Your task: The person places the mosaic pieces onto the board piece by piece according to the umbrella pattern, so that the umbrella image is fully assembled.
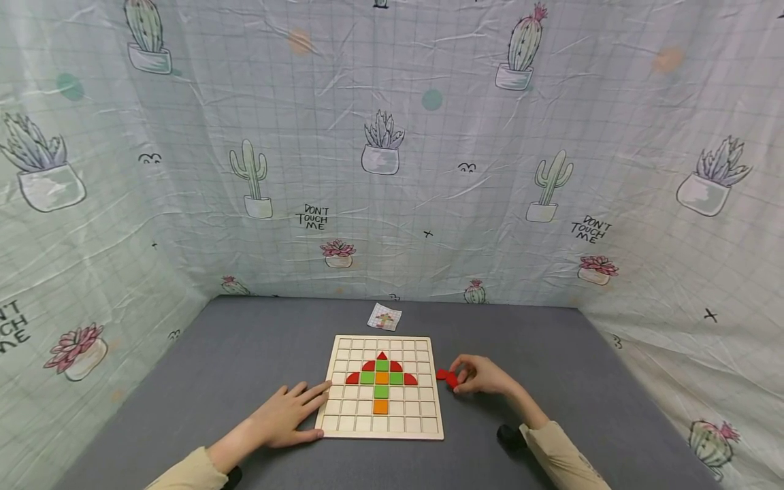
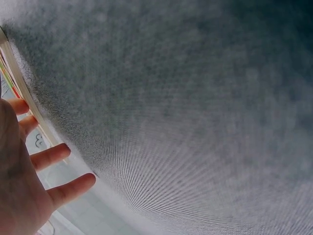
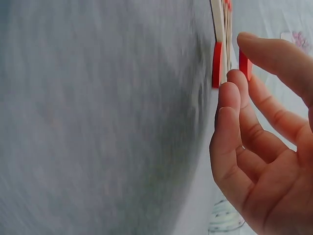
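Observation:
A square wooden grid board (image 1: 416,423) lies on the table, bearing a figure of green, orange and red pieces. My left hand (image 1: 286,414) rests at the board's left edge, fingers spread and fingertips at its rim; the left wrist view shows the same spread fingers (image 2: 73,188). Right of the board, my right hand (image 1: 484,376) pinches a red piece (image 1: 452,381) between thumb and fingers. The right wrist view shows that piece edge-on, with its full outline hidden by the fingers. Another red piece (image 3: 216,66) lies on the table near the board's right edge.
Behind the board lies a small card (image 1: 384,317) printed with a similar coloured figure. The grey table (image 1: 245,354) meets a cactus-print curtain (image 1: 294,136) at the back and sides. A dark wrist device (image 1: 510,437) shows by the right sleeve.

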`<state>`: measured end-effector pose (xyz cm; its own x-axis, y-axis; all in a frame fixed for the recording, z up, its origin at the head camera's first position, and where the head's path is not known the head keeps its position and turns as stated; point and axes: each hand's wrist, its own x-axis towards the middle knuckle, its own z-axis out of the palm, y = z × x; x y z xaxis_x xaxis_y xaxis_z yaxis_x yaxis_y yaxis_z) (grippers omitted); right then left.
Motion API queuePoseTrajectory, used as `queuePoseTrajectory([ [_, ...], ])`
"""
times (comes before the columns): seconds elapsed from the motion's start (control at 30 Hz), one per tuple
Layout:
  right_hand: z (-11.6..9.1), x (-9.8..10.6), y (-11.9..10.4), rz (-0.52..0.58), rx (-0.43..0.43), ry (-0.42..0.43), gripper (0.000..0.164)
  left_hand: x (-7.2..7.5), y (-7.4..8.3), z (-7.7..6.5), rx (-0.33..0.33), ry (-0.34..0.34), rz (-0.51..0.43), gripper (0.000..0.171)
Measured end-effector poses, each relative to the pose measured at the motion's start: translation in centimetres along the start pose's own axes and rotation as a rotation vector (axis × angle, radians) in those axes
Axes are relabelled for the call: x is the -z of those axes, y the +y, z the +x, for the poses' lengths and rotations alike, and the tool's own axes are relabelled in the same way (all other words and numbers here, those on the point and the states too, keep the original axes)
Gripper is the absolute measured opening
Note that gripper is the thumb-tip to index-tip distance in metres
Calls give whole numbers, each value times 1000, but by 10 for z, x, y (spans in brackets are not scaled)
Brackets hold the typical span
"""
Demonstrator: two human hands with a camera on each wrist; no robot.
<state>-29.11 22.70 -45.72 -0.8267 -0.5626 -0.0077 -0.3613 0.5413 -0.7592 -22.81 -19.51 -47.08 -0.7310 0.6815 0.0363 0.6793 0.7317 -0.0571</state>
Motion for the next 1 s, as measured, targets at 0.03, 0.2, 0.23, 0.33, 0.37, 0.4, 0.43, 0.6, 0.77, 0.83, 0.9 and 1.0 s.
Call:
queuePoseTrajectory([
  [0.03,-1,-2,-2,6,-4,0,33,0,0,0,0,2,0,70],
  [0.2,-2,-14,-12,30,-2,-4,32,0,0,0,4,-3,-4,70],
  [0.23,-1,-16,-14,31,3,-5,32,0,0,0,5,-6,-5,70],
  [0.33,0,-25,-21,37,26,-14,32,0,0,0,7,-10,-5,70],
  [0.37,0,-29,-24,36,33,-14,32,-1,0,0,6,-6,-6,70],
  [0.4,1,-32,-27,32,40,-14,32,-1,0,-1,6,-5,-5,70],
  [0.43,2,-35,-29,33,43,-15,32,-1,0,-1,6,-4,-3,70],
  [0.6,6,-50,-43,13,38,-8,30,0,0,0,7,-7,1,70],
  [0.77,10,-63,-53,-7,38,3,29,0,0,0,7,-13,3,70],
  [0.83,12,-67,-56,3,29,5,28,0,0,0,8,-15,8,70],
  [0.9,13,-72,-61,26,20,6,28,0,0,0,10,-17,12,70],
  [1.0,15,-79,-68,51,13,9,28,1,0,0,13,-18,12,71],
])
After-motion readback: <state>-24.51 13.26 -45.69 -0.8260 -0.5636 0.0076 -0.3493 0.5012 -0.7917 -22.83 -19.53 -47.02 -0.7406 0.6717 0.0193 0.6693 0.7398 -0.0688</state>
